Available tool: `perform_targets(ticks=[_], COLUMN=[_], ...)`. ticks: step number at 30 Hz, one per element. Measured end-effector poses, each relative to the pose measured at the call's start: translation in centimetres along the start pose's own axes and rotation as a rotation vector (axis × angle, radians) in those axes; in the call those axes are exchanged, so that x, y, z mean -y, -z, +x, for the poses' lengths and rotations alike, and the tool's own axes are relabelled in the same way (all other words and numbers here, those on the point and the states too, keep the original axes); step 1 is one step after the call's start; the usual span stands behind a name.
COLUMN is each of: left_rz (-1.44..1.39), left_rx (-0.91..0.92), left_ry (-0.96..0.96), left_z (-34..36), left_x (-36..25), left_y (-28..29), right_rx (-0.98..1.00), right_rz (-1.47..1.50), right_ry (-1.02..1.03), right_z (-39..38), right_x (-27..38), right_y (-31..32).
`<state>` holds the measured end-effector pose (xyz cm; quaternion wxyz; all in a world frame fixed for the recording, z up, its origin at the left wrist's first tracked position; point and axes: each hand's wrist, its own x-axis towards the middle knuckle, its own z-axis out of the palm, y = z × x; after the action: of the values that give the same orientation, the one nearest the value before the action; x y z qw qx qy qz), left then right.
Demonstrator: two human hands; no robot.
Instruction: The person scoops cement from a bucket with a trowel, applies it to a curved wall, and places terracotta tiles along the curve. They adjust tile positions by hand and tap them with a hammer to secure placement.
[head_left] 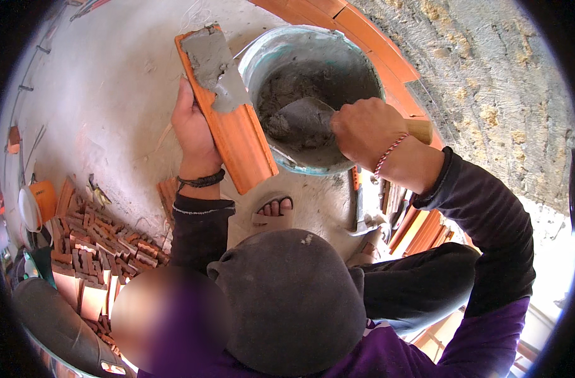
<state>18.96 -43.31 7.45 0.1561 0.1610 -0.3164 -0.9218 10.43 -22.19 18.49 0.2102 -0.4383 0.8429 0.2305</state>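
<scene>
My left hand (196, 135) grips a long terracotta tile (243, 142) by its left edge, holding it tilted just left of the bucket. Grey wet mortar (205, 57) coats the tile's far half, while the near half is bare orange clay. My right hand (366, 126) is closed around a trowel, whose wooden handle (420, 130) sticks out behind the fist. The mortar-covered trowel blade (306, 120) lies inside a pale bucket (253, 66), against the mortar (287, 82) there. My fingers on the tile's underside are hidden.
Terracotta tiles (388, 60) run in a row along a rough plastered wall (470, 82). A heap of tile pieces (98, 242) lies at the lower left, near an orange-and-white container (40, 205). A hammer (361, 217) rests near my sandalled foot (275, 211).
</scene>
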Motion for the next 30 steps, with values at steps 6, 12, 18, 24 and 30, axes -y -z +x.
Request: perform_targets(ticks=[6, 12, 18, 24, 30], left_rz=[-0.095, -0.167, -0.216, -0.168, -0.159], left_rx=[-0.004, -0.048, 0.086, 0.253, 0.247], left_ry=[0.010, 0.024, 0.132, 0.304, 0.237], left_z=[0.0, 0.2, 0.8, -0.8, -2.7], left_x=[-0.4, -2.2, -3.0, -3.5, -3.8], left_y=[0.1, -0.4, -5.8, -12.2, -14.3], right_rx=[0.071, 0.080, -0.455, -0.805, -0.931], right_rz=[0.272, 0.688, 1.033, 0.967, 1.145], right_ry=[0.130, -0.100, 0.030, 0.147, 0.344], right_z=[-1.7, -7.6, -10.6, -7.1, -5.9], right_x=[-5.5, -8.1, -6.6, -5.6, -5.0], right_y=[-1.1, 0.6, -0.9, -3.7, -7.0])
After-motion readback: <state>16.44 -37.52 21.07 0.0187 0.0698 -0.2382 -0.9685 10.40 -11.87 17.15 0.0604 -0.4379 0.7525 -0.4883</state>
